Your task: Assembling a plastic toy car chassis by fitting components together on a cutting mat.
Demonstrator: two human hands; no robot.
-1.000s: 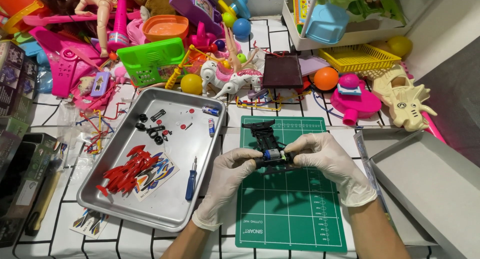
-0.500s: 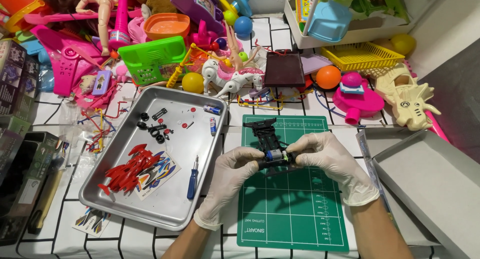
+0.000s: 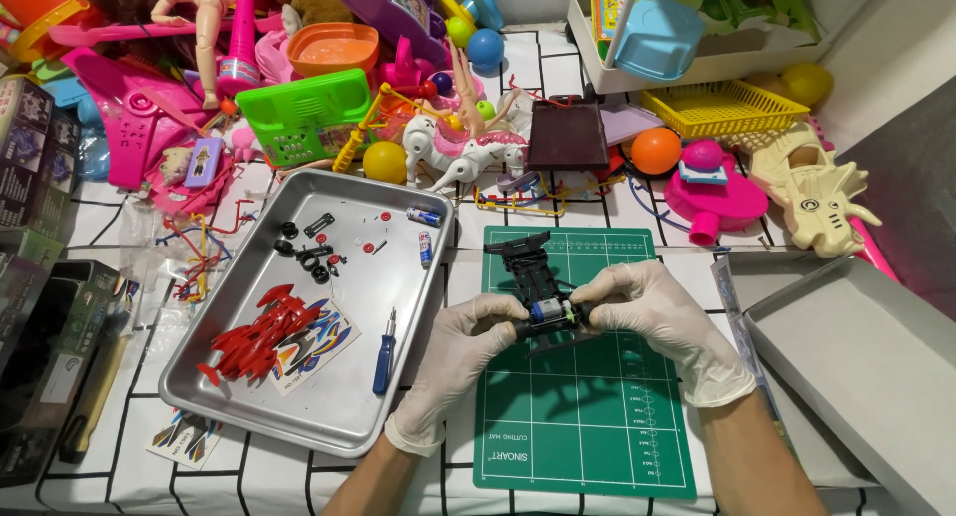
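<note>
A black toy car chassis with a small silver-blue motor in its rear is held just above a green cutting mat. My left hand, in a white glove, grips the chassis rear from the left. My right hand, also gloved, pinches it from the right, fingertips at the motor. To the left, a metal tray holds a red car body shell, a sticker sheet, a blue screwdriver, two small batteries and several small black parts.
A heap of plastic toys fills the far side: a green toy, a white horse, a yellow basket, a pink toy, a cream dinosaur. Grey tray lids lie to the right, boxes at the left.
Both hands stay on the chassis with only slight finger shifts at the motor. The view has drifted a little.
</note>
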